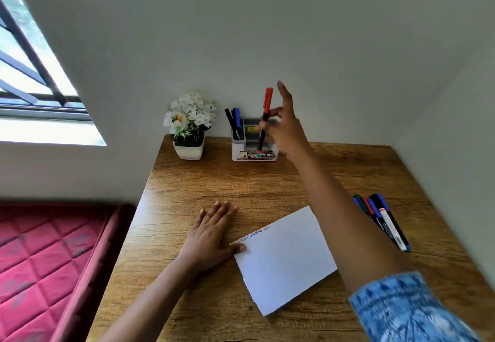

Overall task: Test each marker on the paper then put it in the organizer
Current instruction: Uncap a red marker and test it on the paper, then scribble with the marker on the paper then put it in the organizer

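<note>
My right hand [288, 132] reaches over the far end of the wooden desk [203, 181] and holds a red-capped marker [265, 119] upright, its lower end down at the white and grey organizer [254, 140]. A black and a blue marker [234, 123] stand in the organizer's left compartment. The white paper [286, 261] lies near me with a line of handwriting along its top edge. My left hand [211, 234] lies flat on the desk, its thumb pressing the paper's left corner. Several capped markers [383, 218] lie in a bunch at the right of the desk.
A white pot of artificial white flowers [188, 124] stands left of the organizer against the wall. A red quilted mattress [48, 261] lies to the left of the desk, below a barred window [34, 73]. A wall runs close along the desk's right edge.
</note>
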